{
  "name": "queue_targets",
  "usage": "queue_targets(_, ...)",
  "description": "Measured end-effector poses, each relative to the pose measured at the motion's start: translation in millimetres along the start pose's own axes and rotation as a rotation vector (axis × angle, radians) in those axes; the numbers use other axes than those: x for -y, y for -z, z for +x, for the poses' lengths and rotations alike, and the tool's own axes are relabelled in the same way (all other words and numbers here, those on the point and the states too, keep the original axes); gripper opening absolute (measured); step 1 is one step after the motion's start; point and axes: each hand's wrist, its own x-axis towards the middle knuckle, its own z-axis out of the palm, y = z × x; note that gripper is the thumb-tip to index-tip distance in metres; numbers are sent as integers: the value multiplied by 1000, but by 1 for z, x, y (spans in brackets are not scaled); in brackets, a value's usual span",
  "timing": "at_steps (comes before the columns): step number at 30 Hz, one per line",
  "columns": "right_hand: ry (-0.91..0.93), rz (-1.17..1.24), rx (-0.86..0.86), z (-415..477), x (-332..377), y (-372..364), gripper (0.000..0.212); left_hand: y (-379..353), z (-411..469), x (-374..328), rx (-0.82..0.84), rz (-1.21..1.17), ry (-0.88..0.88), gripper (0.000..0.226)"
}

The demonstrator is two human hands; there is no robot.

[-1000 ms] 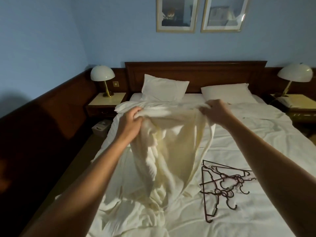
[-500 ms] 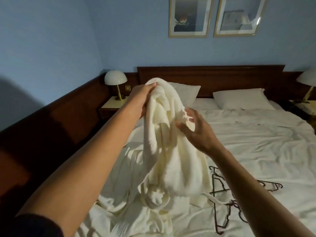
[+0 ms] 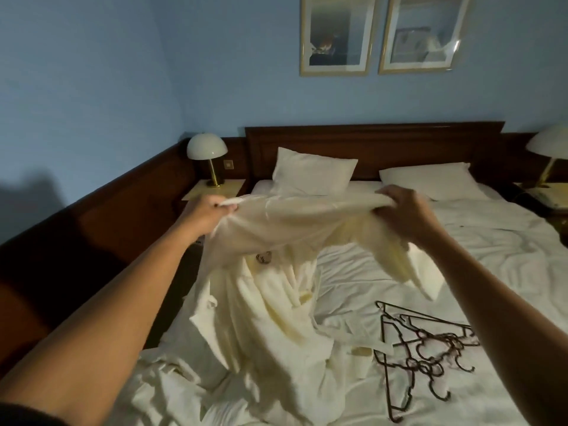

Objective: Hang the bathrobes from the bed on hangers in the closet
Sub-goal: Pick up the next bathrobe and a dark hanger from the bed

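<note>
I hold a cream bathrobe [image 3: 285, 229] stretched wide above the bed [image 3: 507, 272]. My left hand [image 3: 204, 213] grips its left edge and my right hand [image 3: 402, 209] grips its right edge, both fists closed on the cloth. The robe's lower part hangs down and trails onto the sheets. More cream cloth [image 3: 190, 385], maybe another robe, lies crumpled at the bed's near left. A tangle of dark wire hangers [image 3: 427, 348] lies on the sheet to the right, below my right forearm. No closet is in sight.
Two white pillows [image 3: 313, 172] lean at the dark wooden headboard [image 3: 368, 142]. A nightstand with a domed lamp [image 3: 207, 149] stands left of the bed, and another lamp [image 3: 550, 146] stands at the right edge. A dark wood panel runs along the left wall.
Half a second ago the robe hung bunched from my raised left hand with my right hand against it. Now both hands have pulled apart sideways and the robe is spread between them.
</note>
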Motion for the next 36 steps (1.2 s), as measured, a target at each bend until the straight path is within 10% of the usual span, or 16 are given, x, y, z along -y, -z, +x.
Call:
queue_targets(9,-85,375,-67,20,53,17,25,-45,4,19,105,-137,-11,37)
queue_targets(16,-114,541,46,5,85,17,31,-87,-44,1,135,-183,-237,108)
queue_targets(22,-47,688,4,-7,104,18,23,-162,-71,39,-114,-2,-11,31)
queue_targets(28,-254,546,-205,2,25,30,22,-83,-32,39,-182,-387,164,19)
queue_targets(32,-314,38,98,6,-25,15,29,-36,-28,-33,-133,-463,30,22)
queue_targets(36,86,-88,331,-19,6,-12,81,-34,-41,-109,54,-453,-167,16)
